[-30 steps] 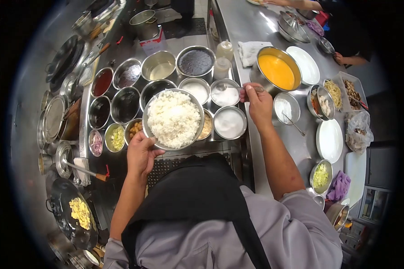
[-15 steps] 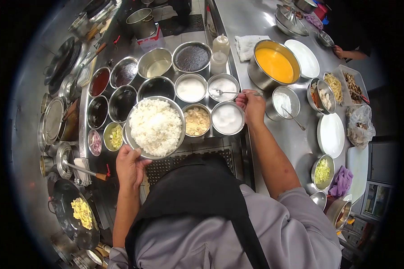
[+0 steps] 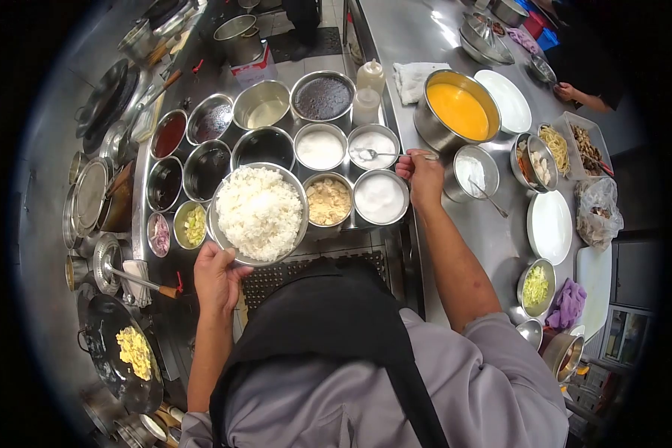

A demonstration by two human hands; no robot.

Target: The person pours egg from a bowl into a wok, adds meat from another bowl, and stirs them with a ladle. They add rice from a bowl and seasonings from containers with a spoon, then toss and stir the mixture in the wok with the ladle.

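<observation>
My left hand (image 3: 218, 278) is closed on the rim of a metal bowl (image 3: 300, 233) heaped with white rice (image 3: 257, 213). In my right hand (image 3: 422, 179) is the handle of a metal spoon (image 3: 388, 155). The spoon's bowl end lies over a pot of white granules (image 3: 373, 140) and carries a little white matter. Around it stand another pot of white powder (image 3: 320, 145), a pot of bright white granules (image 3: 381, 196) and a pot of tan powder (image 3: 327, 200).
Pots of dark sauce (image 3: 206, 170) and chopped greens (image 3: 191, 226) stand at left. A wok (image 3: 108, 351) holds scrambled egg (image 3: 134, 352). On the right counter are a pot of orange liquid (image 3: 457, 110), white plates (image 3: 550, 226) and a co-worker's hand (image 3: 566, 92).
The spoon's bowl end has turned and now shows white matter on it. The mound in the nearer pot of bright white granules looks smoother. My left hand and the rice bowl hardly move.
</observation>
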